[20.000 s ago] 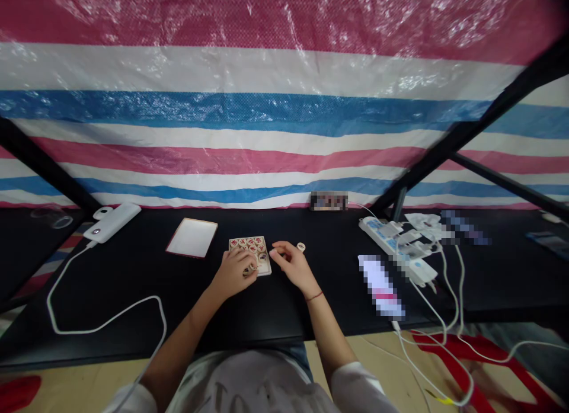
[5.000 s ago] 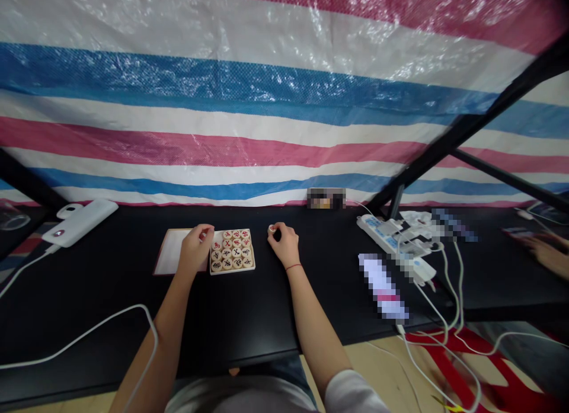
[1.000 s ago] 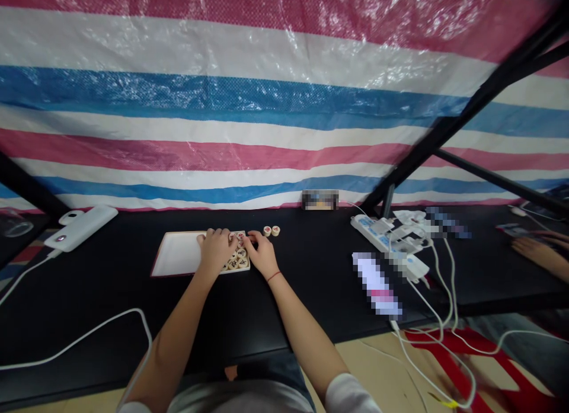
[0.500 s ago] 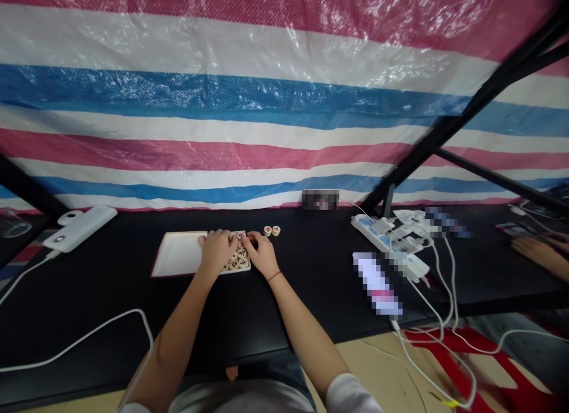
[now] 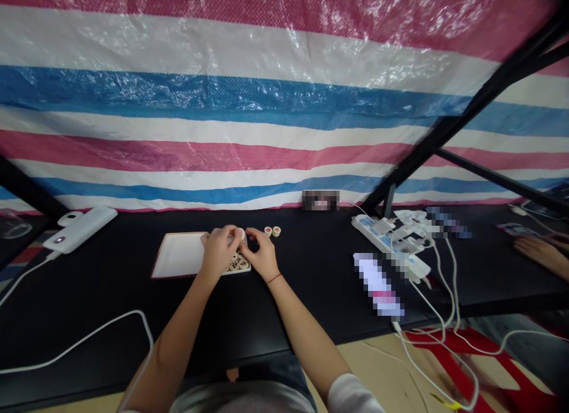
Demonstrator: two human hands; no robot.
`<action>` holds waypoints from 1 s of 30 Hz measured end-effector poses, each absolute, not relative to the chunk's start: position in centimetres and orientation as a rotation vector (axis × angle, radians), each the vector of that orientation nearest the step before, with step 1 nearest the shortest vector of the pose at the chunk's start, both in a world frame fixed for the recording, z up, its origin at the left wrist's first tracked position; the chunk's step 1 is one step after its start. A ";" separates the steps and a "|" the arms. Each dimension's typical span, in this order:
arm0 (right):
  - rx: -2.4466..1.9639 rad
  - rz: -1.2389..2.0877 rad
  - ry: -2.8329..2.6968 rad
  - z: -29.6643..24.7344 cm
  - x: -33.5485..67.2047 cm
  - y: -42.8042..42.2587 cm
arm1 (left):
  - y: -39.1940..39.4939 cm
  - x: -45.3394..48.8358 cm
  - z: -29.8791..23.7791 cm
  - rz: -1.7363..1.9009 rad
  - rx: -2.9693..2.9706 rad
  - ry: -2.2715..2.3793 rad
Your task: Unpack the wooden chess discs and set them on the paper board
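My left hand [image 5: 217, 251] sits over a small cream tray [image 5: 247, 270] of round wooden xiangqi pieces [image 5: 235, 262]. Its fingertips pinch a pale round piece [image 5: 242, 236] at the tray's far side. My right hand [image 5: 262, 256] is close beside it, its bunched fingers near that piece and over the tray's right corner. The hands hide most of the tray. Two loose pieces [image 5: 272, 230] lie just beyond my right fingers on the black table [image 5: 111, 300]. A flat white red-edged tray [image 5: 178, 256] lies directly left of my left hand.
A white power bank [image 5: 80, 228] with a cable lies at the left. A power strip [image 5: 377, 235] with plugs, white cables and a pixelated device [image 5: 377, 285] occupy the right. Another person's hand [image 5: 540, 252] rests at the far right. A striped tarp hangs behind the table.
My left hand has shifted toward my right hand and lifted slightly, and a pale piece now shows at its fingertips. The view and the two loose pieces stay nearly the same.
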State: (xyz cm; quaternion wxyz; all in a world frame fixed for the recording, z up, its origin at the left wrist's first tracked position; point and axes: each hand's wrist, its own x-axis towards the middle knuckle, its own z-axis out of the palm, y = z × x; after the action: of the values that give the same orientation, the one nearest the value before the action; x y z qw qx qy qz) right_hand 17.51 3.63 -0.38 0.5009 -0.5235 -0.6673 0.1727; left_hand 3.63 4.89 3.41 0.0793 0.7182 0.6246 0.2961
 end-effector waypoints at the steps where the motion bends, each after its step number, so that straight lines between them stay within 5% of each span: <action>1: -1.249 0.412 -1.633 -0.2 17.4 3.5 | 4.7 3.8 3.4 0.916 2.155 1.811; 16: -1.780 0.197 -1.212 -1.6 27.0 5.8 | 5.7 1.7 0.8 1.493 1.512 1.404; 25: -1.955 0.152 -1.372 -2.1 26.6 5.7 | 5.8 1.8 0.5 1.390 1.658 1.399; 30: -1.593 0.220 -1.414 -0.1 24.0 4.7 | 4.9 2.7 1.2 1.251 1.965 1.471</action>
State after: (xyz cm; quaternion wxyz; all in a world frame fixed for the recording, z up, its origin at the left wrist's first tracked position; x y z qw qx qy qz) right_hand 24.03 4.74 -0.14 0.4795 -0.6527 -0.5796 0.0900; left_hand 2.65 4.89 1.23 0.1922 0.6999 0.5241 0.4455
